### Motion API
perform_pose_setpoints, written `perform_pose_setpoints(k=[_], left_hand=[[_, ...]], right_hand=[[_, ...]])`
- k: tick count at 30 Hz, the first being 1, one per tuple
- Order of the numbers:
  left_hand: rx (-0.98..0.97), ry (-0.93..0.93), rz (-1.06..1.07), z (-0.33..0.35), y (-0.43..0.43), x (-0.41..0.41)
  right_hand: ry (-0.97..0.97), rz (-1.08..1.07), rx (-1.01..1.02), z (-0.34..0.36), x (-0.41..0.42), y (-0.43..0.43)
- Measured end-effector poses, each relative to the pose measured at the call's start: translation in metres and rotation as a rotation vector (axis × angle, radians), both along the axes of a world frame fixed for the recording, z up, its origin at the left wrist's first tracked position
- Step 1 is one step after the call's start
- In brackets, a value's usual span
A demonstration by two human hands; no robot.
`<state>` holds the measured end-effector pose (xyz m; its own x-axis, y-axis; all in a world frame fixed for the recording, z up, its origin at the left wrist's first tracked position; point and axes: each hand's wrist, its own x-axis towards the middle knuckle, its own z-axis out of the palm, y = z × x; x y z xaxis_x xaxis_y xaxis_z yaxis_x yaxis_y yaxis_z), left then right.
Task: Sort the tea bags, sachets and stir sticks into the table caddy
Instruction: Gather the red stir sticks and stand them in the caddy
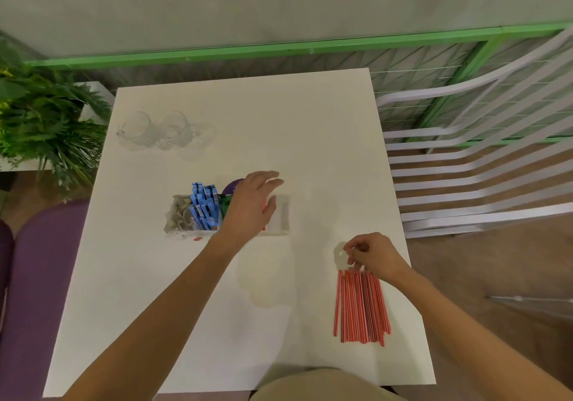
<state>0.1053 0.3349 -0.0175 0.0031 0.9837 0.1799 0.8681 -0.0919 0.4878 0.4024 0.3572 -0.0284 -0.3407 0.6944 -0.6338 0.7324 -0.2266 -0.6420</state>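
Head view. A white desk (186, 307) carries a clear table caddy (282, 214) near its middle. Seen from left to right, the caddy holds greyish tea bags (179, 214) in its end compartment, then upright blue sachets (204, 205), then a green sachet (224, 205) with a purple sachet (232, 185) behind it. The left hand (251, 205) hovers over the right part of the caddy, palm down, fingers straight and loosely spread, gripping nothing. 1 red stick (264, 211) shows just under its thumb, inside the caddy. A small red tag (197, 239) lies on the desk, touching distance from the caddy's near wall. The remaining red stir sticks (359, 304) lie side by side in a flat bundle near the right edge of the desk, well apart from the caddy. The right hand (373, 258) rests at their far ends with fingers curled and fingertips touching the tips; whether it pinches a stick cannot be told. 2 clear glass cups (138, 129) stand together at the far left corner. A leafy plant (40, 121) stands left of the desk and a white slatted chair (465, 180) right of it.
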Motion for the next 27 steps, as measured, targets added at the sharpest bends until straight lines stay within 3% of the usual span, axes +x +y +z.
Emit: perform_pose_setpoints(k=[4, 9, 14, 21, 27], left_hand=[[-0.011, -0.169, -0.064, 0.010, -0.030, 0.053], [-0.504, -0.333, 0.044, -0.013, -0.072, 0.117], [-0.816, -0.346, 0.163, -0.040, -0.095, 0.158], [-0.883, -0.188, 0.212, -0.050, -0.102, 0.183], [-0.880, -0.154, 0.214, -0.053, -0.101, 0.188]], right_hand=[[-0.073, 0.035, 0.038, -0.001, 0.009, -0.004], [-0.211, 0.060, -0.011, -0.005, 0.028, -0.013], [-0.278, 0.085, -0.108, -0.011, 0.042, -0.026], [-0.452, 0.096, -0.021, -0.010, 0.063, -0.036], [-0.478, 0.152, -0.006, -0.009, 0.062, -0.042]])
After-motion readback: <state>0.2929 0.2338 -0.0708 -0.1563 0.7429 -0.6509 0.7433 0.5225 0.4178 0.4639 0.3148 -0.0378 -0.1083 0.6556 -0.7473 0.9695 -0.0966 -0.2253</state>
